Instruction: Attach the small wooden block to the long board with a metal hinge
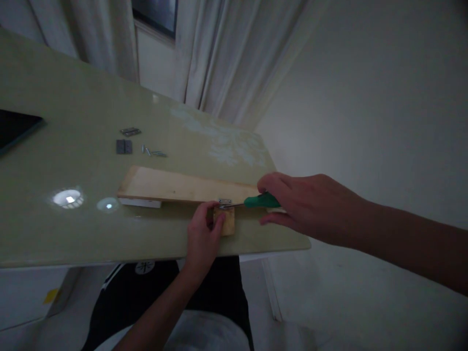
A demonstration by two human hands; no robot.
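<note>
My right hand (288,200) is closed around the green handle of a screwdriver (261,200). The shaft points left, and its tip is at a small metal hinge (225,201). The hinge lies where a long wooden board (175,184) meets a small wooden block (228,222). With thumb and fingers, my left hand (204,229) grips the left side of that block, close to the screwdriver tip. Whether a screw sits under the tip is too small to tell. A white piece (141,202) shows beneath the board's left end.
Several loose screws (155,153) lie behind the board, beside a dark grey hinge (124,146) and more hinge pieces (130,131). A dark flat object (18,129) rests at the far left of the glossy table (73,229). Curtains (234,58) hang behind; a wall (365,97) stands right.
</note>
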